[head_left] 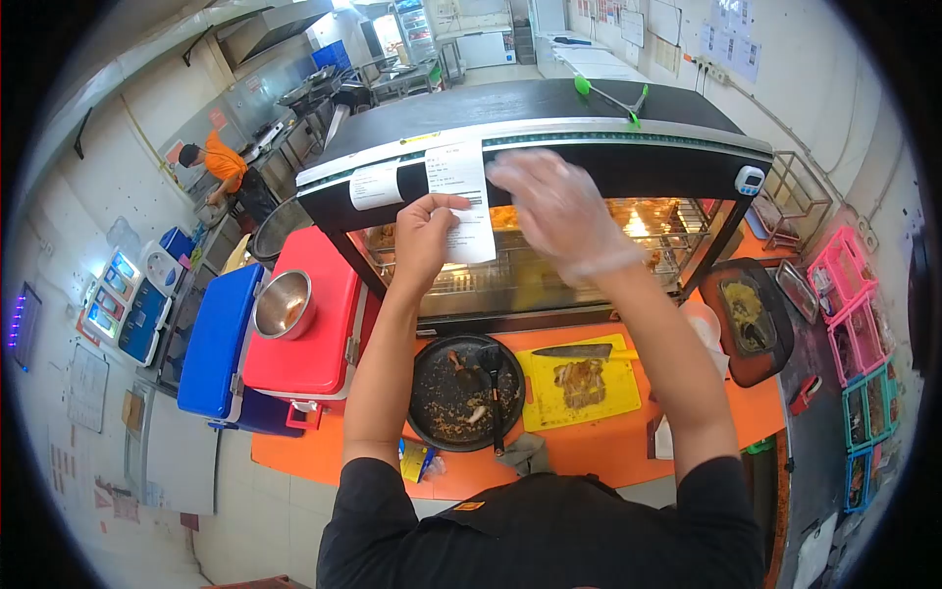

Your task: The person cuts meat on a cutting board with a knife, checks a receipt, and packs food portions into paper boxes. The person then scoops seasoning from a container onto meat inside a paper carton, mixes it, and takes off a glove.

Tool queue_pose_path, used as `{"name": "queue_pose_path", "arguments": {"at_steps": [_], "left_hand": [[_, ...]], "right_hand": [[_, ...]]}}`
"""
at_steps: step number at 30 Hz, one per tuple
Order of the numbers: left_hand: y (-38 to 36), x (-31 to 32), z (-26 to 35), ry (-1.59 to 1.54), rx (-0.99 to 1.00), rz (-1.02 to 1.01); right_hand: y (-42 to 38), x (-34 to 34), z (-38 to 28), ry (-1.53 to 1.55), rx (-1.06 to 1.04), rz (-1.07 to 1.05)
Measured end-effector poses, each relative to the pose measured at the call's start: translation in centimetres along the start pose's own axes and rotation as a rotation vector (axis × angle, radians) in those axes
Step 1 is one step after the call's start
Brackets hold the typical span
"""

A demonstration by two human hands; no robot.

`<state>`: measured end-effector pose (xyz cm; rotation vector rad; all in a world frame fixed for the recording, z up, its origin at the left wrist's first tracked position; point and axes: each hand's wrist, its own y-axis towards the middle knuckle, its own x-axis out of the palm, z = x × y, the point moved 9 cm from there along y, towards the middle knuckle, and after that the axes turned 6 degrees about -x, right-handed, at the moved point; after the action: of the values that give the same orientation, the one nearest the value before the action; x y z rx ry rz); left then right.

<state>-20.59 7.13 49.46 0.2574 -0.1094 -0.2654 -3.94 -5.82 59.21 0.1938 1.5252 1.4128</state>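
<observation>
While both arms reach up to the display case, here's the layout left to right. Person in an orange shirt (224, 162) far left, back in the kitchen area. Nearer: blue cooler (221, 339), then red cooler (312, 314) just beside it, with a steel bowl (283, 304) sitting on the red lid.

Left hand (424, 240), bare, pinches the lower left edge of a paper receipt (463, 201) that hangs from the top rail of the glass warmer cabinet (549, 147); fingers are clenched on the paper. A second, smaller slip (376, 185) is stuck to the rail just left of it, untouched.

Right hand (559, 211), in a clear plastic glove, is motion-blurred, palm open with fingers spread, in front of the glass just right of the receipt. Grasping nothing; can't tell whether it touches the paper edge.

Below on the orange desk (589, 452): round black pan (466, 393) with crumbs and a black spatula (494, 388) lying in it, then a yellow cutting board (579, 383) touching its right side, meat pieces on it, knife (574, 350) along its top edge. Further right, a dark tray (751, 319) with food scraps. Pink and green baskets (859, 334) at the far right wall. Green-tipped tongs (613, 98) lie on top of the cabinet.
</observation>
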Motion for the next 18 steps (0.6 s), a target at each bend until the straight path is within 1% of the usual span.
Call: {"name": "queue_pose_path", "arguments": {"at_steps": [2, 3, 5, 6, 7, 9, 10, 11, 13, 14, 15, 17, 18], "left_hand": [[-0.2, 0.1, -0.2, -0.042, 0.0, -0.006], [-0.2, 0.3, -0.3, -0.045, 0.004, -0.001], [-0.4, 0.5, 0.5, -0.025, 0.115, -0.009], [-0.5, 0.6, 0.3, 0.08, 0.059, -0.074], [-0.4, 0.3, 0.6, 0.08, 0.061, -0.069], [-0.8, 0.3, 1.2, 0.165, 0.086, -0.068], [-0.4, 0.3, 1.5, 0.202, 0.091, -0.105], [0.4, 0.5, 1.0, 0.201, 0.083, -0.111], [1.4, 0.9, 2.5, 0.123, 0.249, -0.05], [1.8, 1.1, 1.8, 0.064, 0.161, -0.088], [1.6, 1.4, 2.6, 0.065, 0.191, -0.051], [1.7, 2.1, 3.2, 0.249, 0.227, -0.047], [1.1, 2.3, 3.2, 0.169, 0.169, -0.029]], "right_hand": [[3.0, 3.8, 1.6, -0.13, -0.04, -0.116], [3.5, 5.0, 2.8, -0.13, -0.047, -0.116], [3.8, 7.7, 3.4, -0.293, -0.183, -0.196], [4.3, 7.3, 3.4, -0.26, -0.17, -0.201], [4.9, 7.0, 3.2, -0.257, -0.175, -0.2], [4.9, 7.9, 4.1, -0.32, -0.065, -0.37], [4.8, 7.5, 4.1, -0.324, -0.077, -0.291], [4.6, 7.7, 4.3, -0.323, -0.068, -0.297], [4.6, 7.6, 4.7, -0.266, -0.04, -0.261], [4.4, 8.1, 5.1, -0.271, -0.007, -0.307], [4.2, 7.7, 4.8, -0.272, 0.008, -0.313], [4.0, 6.7, 4.3, -0.231, 0.031, -0.318], [3.2, 5.4, 4.1, -0.219, 0.03, -0.183]]}}
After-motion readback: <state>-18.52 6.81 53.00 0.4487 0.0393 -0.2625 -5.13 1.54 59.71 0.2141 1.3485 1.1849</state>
